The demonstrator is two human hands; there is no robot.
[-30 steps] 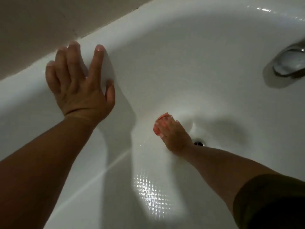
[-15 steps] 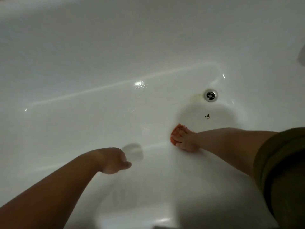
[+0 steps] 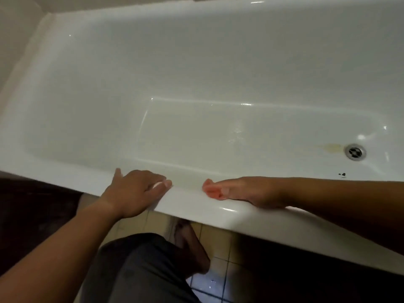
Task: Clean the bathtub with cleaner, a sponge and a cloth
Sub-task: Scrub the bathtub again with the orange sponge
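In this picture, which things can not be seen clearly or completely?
All in the head view:
- Pink sponge: mostly hidden under the right hand; its full shape is unclear.
- Left hand: fingertips are motion-blurred on the bathtub rim.
- Dark specks near the drain: too small to identify.
- Bathtub's right end: cut off by the frame edge.
- Cleaner and cloth: not in view.

One bathtub (image 3: 196,62) with one drain (image 3: 354,151) is seen. Two hands are counted, the left hand (image 3: 135,191) and right hand (image 3: 251,191), and one pink sponge (image 3: 211,190).
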